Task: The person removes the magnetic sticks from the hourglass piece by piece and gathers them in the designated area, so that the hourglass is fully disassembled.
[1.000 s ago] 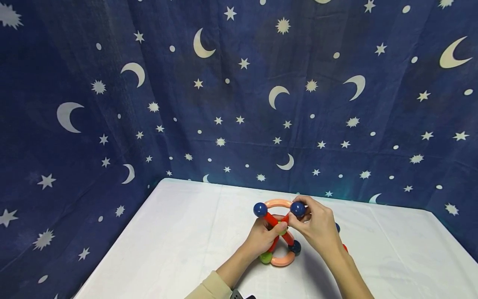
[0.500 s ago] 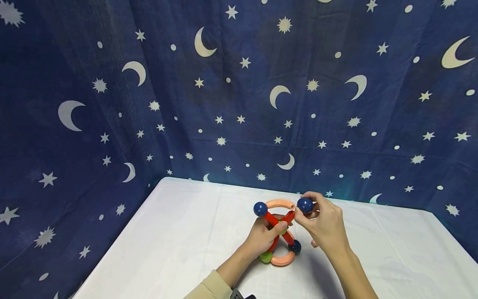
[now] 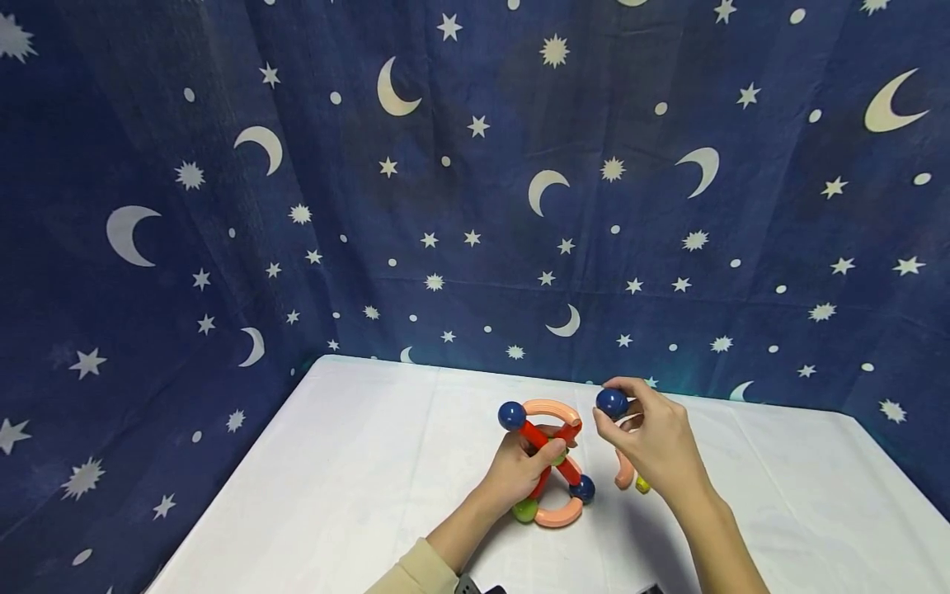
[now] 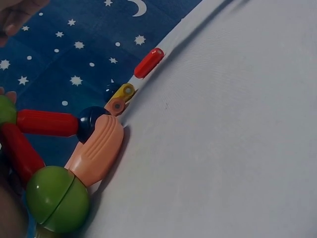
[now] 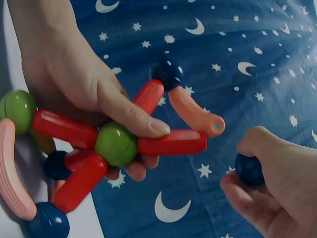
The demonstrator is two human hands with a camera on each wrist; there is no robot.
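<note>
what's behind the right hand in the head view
Parts of a peach curved stick and a yellow piece show past the right hand. The hand covers the rest of them; anything fully behind it can't be seen in that view.

A left hand (image 3: 519, 472) grips a ball-and-rod toy structure (image 3: 569, 472) as the right hand (image 3: 659, 436) pinches a blue ball (image 3: 612, 402) beside it.

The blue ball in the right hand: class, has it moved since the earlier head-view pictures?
Yes. Judged against the patterned curtain, the blue ball has moved right and slightly up in the head view.
</note>
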